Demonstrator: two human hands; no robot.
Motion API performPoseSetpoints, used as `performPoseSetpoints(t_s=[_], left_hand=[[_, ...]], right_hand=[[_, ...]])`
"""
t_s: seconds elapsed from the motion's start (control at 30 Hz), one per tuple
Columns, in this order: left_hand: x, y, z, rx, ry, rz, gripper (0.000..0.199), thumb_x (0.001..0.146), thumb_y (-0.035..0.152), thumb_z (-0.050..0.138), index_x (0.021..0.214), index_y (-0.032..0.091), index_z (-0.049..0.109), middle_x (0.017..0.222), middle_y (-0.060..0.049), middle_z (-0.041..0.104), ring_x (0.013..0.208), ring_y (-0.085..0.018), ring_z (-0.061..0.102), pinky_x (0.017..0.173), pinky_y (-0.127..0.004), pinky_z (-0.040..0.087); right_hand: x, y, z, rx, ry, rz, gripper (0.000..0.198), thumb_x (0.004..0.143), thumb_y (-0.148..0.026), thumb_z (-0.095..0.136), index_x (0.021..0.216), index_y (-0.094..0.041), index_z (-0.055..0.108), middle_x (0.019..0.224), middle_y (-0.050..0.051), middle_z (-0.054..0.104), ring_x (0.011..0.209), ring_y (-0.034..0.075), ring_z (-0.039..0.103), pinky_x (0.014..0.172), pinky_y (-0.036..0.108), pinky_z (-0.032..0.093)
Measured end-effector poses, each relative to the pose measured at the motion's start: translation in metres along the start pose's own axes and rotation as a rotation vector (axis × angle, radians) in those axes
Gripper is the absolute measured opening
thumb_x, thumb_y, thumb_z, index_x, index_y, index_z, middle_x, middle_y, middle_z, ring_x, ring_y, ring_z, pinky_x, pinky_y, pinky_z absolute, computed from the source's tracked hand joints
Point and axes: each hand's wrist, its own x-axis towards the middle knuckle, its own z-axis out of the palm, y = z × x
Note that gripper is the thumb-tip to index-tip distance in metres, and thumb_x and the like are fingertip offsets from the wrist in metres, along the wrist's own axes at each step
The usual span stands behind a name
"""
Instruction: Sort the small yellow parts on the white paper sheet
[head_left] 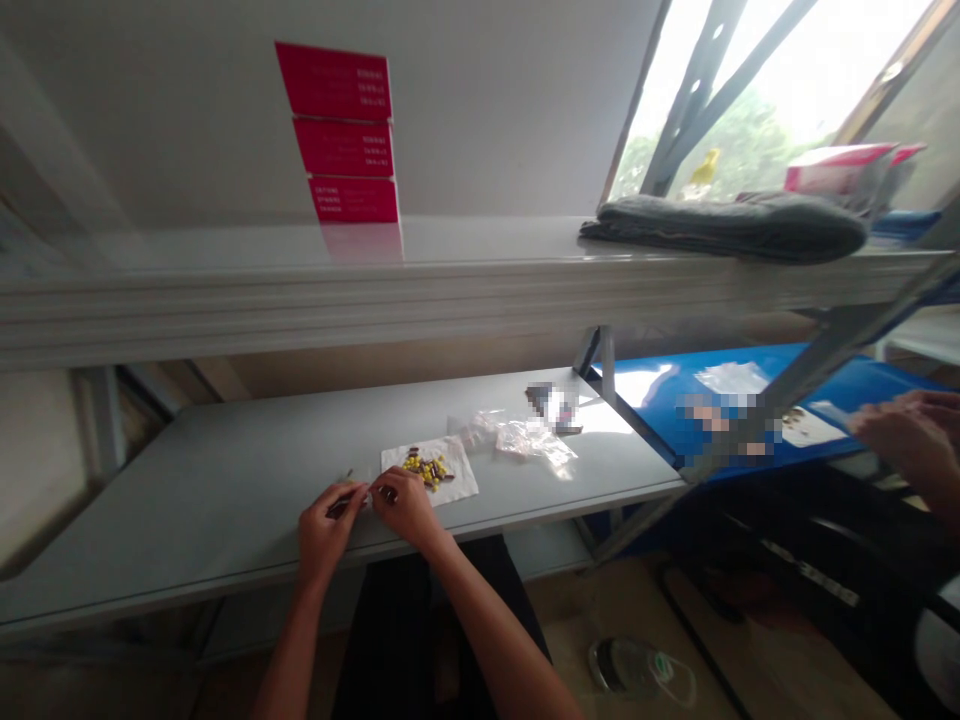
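My left hand and my right hand meet over the front part of the grey-white table. Both have their fingertips pinched close together. What they pinch is too small and too blurred to name; a faint clear, film-like patch shows just behind the fingertips. A small dark and yellowish bit lies by my left fingers. Right beside my right hand is a white cloth or paper sheet, bearing a heap of small yellow and dark brown pieces. Crumpled clear plastic bags lie to the right of it.
Above the table runs a white shelf with stacked red boxes and folded grey cloth. A slanted metal post divides this table from a blue one, where another person's hands work. A clear bottle lies on the floor.
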Motion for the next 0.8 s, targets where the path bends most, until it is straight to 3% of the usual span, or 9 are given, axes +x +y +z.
performPoseSetpoints(t_s=[0.37,0.5,0.7,0.8], left_hand=[[0.0,-0.005,0.001,0.132,-0.036,0.004,0.035,0.084,0.052,0.062,0.086,0.019,0.073,0.08,-0.006,0.076,0.073,-0.023,0.072,0.069,-0.03,0.055],[0.0,-0.003,0.008,0.229,-0.048,0.105,0.029,0.085,0.048,0.058,0.083,0.02,0.068,0.08,-0.006,0.073,0.071,-0.022,0.069,0.067,-0.028,0.052],[-0.005,-0.001,0.013,0.395,0.052,0.232,0.02,0.084,0.033,0.055,0.068,0.023,0.058,0.067,-0.002,0.063,0.063,-0.018,0.057,0.066,-0.026,0.043],[-0.007,-0.001,0.012,0.37,0.039,0.222,0.02,0.085,0.032,0.056,0.067,0.023,0.056,0.064,0.0,0.06,0.062,-0.017,0.055,0.064,-0.026,0.041]], right_hand=[[-0.004,-0.003,-0.004,0.01,-0.017,-0.029,0.013,0.091,-0.012,0.059,0.081,-0.017,0.066,0.082,0.002,0.062,0.071,0.013,0.057,0.07,0.022,0.042],[-0.005,-0.001,-0.001,-0.027,-0.001,-0.017,0.014,0.089,-0.01,0.055,0.08,-0.018,0.063,0.082,0.002,0.06,0.073,0.014,0.056,0.069,0.023,0.042],[-0.002,0.001,0.002,-0.094,0.255,0.148,0.016,0.081,-0.007,0.052,0.074,-0.019,0.057,0.079,0.003,0.057,0.073,0.016,0.053,0.071,0.026,0.042],[-0.002,-0.001,0.002,-0.071,0.249,0.159,0.012,0.079,-0.011,0.055,0.087,-0.019,0.059,0.084,0.002,0.06,0.071,0.015,0.056,0.073,0.027,0.044]])
